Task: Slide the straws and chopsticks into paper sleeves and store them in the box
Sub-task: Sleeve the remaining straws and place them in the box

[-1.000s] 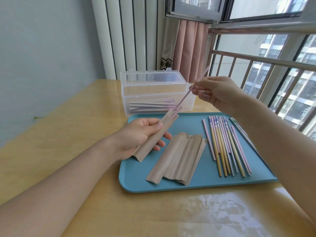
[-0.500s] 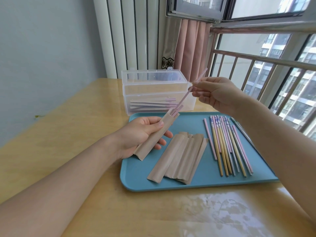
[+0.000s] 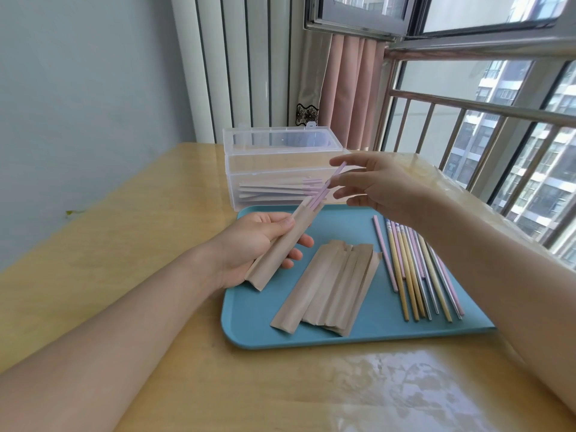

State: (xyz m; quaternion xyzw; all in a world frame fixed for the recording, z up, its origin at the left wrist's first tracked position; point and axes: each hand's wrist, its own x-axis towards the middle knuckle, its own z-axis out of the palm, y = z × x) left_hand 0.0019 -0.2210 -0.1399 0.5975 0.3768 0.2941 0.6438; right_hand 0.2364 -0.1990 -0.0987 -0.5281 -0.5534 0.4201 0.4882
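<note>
Left hand gripping a tan paper sleeve, tilted above the blue tray. Pale pink straw poking out of its upper end. Right hand beside the straw, fingers spread, holding nothing.

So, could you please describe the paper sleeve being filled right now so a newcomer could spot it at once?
Start at the blue tray on the wooden table. Over its near-left corner the left hand grips one brown paper sleeve, tilted up toward the clear box. Unlike the flat empty sleeves beside it, pink straws stick out of its top.
</note>
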